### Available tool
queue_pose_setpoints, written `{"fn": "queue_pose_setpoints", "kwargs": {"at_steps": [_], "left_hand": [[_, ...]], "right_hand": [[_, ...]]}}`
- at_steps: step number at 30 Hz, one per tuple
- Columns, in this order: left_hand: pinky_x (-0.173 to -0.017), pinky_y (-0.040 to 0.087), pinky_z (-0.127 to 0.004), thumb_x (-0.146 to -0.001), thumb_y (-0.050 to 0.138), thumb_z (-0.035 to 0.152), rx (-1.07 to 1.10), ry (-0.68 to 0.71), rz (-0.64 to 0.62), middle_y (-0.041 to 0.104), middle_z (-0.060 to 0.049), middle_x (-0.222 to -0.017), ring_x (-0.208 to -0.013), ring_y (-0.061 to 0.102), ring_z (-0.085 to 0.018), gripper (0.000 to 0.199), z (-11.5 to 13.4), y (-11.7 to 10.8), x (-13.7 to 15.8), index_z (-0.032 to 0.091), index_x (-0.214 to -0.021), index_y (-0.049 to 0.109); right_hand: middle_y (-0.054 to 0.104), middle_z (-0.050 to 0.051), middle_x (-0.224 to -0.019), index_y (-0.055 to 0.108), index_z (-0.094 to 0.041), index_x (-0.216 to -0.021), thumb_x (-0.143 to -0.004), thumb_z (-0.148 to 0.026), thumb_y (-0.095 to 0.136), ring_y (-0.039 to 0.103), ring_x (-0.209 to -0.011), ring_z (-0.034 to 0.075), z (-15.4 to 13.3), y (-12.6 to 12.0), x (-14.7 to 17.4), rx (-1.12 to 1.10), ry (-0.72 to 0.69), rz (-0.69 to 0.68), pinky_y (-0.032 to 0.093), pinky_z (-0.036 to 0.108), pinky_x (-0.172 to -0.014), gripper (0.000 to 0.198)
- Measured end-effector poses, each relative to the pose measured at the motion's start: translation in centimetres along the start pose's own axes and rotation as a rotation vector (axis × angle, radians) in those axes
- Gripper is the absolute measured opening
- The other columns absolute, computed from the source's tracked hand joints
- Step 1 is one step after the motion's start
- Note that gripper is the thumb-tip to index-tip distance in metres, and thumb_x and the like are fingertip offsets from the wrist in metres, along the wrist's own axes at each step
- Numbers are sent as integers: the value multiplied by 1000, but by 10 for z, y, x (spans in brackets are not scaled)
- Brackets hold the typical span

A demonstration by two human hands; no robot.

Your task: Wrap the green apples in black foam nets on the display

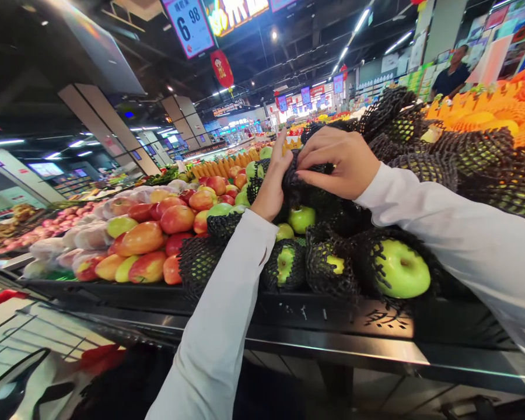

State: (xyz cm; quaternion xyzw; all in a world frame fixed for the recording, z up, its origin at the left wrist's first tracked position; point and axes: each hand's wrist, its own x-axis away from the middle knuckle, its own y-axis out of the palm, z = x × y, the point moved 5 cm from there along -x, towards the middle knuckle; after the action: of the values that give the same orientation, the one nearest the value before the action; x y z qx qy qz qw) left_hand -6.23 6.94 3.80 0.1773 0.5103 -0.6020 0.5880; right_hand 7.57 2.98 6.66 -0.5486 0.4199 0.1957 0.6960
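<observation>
Both hands meet over the green apples at the middle of the stand. Between them is a dark, bunched black foam net [293,182]; whether an apple is inside it is hidden. My right hand [339,160] comes from the right, its thumb and fingers pinched on the net's upper part. On the other side, my left hand [272,184] holds the net against its palm, some fingers pointing up and others bent toward it. Just below lies a bare green apple [301,219]. Netted green apples [285,263] line the front edge, including a large partly uncovered one [403,268].
Red and yellow apples [144,239] are piled to the left. More black-netted fruit [476,154] rises on the right, beside orange-netted fruit [507,114]. A metal rail [332,344] runs along the front. A shopping cart [30,335] stands lower left; a person [450,76] is far right.
</observation>
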Motion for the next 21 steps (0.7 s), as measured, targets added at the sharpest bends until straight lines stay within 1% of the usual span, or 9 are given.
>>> {"fn": "queue_pose_setpoints", "kwargs": {"at_steps": [3, 5, 8, 10, 12, 15, 17, 19, 21], "left_hand": [[-126, 23, -39, -104, 26, 35, -2, -21, -2, 45, 1, -151, -151, 26, -14, 37, 1, -3, 1, 32, -134, 47], [-122, 30, -41, -102, 34, 36, -35, -60, 5, 51, -2, -147, -146, 36, -17, 34, -3, -4, 0, 30, -132, 50], [-109, 46, -44, -97, 49, 42, -62, -116, 11, 61, -5, -135, -126, 58, -22, 36, -12, -2, 0, 31, -131, 53], [-101, 52, -42, -95, 52, 44, -66, -130, 48, 62, -6, -131, -114, 65, -22, 40, -14, -3, 0, 32, -134, 50], [-97, 53, -40, -96, 50, 43, -72, -127, 113, 62, -6, -131, -109, 67, -21, 42, -12, -7, 0, 34, -137, 46], [-97, 53, -39, -96, 49, 44, -111, -113, 210, 59, -6, -135, -110, 66, -21, 44, -3, -14, 0, 36, -139, 41], [-98, 52, -38, -94, 54, 46, -149, -99, 244, 55, -6, -140, -112, 64, -21, 47, 2, -17, 0, 36, -138, 41], [-98, 52, -38, -93, 55, 47, -180, -95, 254, 57, -7, -137, -113, 63, -21, 46, 4, -19, -1, 33, -135, 44], [-96, 53, -36, -94, 51, 47, -220, -102, 285, 63, -7, -128, -111, 63, -21, 39, 1, -24, -1, 30, -129, 49]], "right_hand": [[66, 2, -79, 66, -22, -74, -93, -39, 51, 59, -79, 17, -2, 7, 1, -20, -19, -95, 45, 36, -82, 30], [63, 1, -72, 65, -20, -72, -94, -39, 49, 55, -71, 15, -2, 13, 2, -18, 4, -149, 42, 33, -76, 33], [59, 0, -65, 63, -18, -67, -96, -39, 48, 49, -63, 12, 0, 24, 2, -20, 40, -255, 38, 30, -70, 38], [59, 1, -65, 62, -17, -66, -96, -39, 48, 48, -62, 12, 2, 29, 2, -31, 55, -295, 37, 29, -68, 39], [60, 2, -67, 60, -16, -65, -96, -40, 46, 48, -62, 12, 4, 31, 2, -48, 82, -285, 37, 28, -66, 41], [57, 1, -62, 54, -17, -61, -98, -35, 40, 48, -58, 11, 10, 32, 7, -114, 187, -262, 38, 26, -62, 43], [57, 0, -58, 54, -18, -62, -94, -29, 44, 52, -58, 12, 14, 35, 12, -169, 223, -295, 40, 25, -61, 35], [60, 1, -61, 57, -19, -67, -86, -27, 56, 57, -64, 15, 16, 37, 14, -176, 213, -313, 43, 27, -65, 21], [64, 4, -65, 60, -19, -71, -78, -26, 67, 62, -72, 20, 20, 35, 12, -163, 215, -257, 46, 29, -70, 12]]}}
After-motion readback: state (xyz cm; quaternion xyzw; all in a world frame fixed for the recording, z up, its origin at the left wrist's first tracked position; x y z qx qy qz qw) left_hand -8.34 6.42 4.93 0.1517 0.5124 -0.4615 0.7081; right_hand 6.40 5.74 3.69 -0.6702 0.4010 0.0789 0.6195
